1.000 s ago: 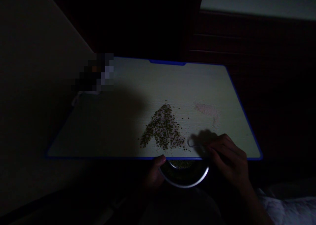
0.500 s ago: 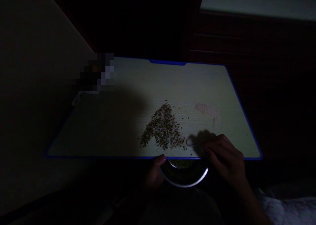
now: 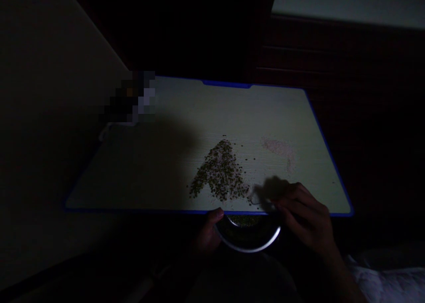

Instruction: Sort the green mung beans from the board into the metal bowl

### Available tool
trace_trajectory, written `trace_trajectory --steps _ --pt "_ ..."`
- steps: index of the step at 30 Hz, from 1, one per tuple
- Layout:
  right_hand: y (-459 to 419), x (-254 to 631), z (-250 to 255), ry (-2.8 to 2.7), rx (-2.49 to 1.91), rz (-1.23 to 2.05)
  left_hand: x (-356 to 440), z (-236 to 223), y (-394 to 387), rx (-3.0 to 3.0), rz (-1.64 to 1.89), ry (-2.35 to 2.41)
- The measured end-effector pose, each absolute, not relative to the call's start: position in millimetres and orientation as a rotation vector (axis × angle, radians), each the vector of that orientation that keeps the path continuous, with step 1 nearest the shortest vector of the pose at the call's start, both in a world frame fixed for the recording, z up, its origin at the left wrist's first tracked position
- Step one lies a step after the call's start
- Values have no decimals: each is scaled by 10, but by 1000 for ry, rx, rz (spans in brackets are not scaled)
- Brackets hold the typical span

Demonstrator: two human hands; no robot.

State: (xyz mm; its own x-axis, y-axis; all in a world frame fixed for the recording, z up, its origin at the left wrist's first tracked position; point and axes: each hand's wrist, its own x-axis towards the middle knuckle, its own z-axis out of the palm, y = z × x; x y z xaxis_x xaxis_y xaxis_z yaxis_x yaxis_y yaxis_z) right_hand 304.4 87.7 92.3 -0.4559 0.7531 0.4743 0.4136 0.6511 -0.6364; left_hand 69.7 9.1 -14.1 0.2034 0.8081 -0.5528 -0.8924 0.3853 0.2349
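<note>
A small thin spoon-like tool [image 3: 255, 200] is pinched in the fingers of my right hand [image 3: 303, 212], its rounded end low over the board by the right tail of a pile of dark greenish seeds or beans [image 3: 222, 172]. Pale bits lie among them. My left hand [image 3: 210, 232] is closed at the left rim of a metal bowl [image 3: 250, 250], its thumb on the board's near edge and its other fingers hidden in the dark. More greenish grains [image 3: 244, 221] show inside the bowl, which sits partly under that edge.
The pale folding table top or board [image 3: 219, 112] has a blue rim. A patch of pinkish-white grains [image 3: 278, 148] lies to its right. A blurred-out object [image 3: 129, 101] stands at the far left corner. Light patterned fabric [image 3: 392, 285] is at lower right. The room is dim.
The tool's rounded end has shifted slightly toward the board's near edge, with my right hand slightly lower. My left hand and the bowl have stayed in place.
</note>
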Motion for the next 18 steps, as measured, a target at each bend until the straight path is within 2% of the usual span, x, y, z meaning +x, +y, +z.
trace_trajectory --steps 18 --pt "853 3043 916 -2075 -881 592 681 -143 80 -161 1186 682"
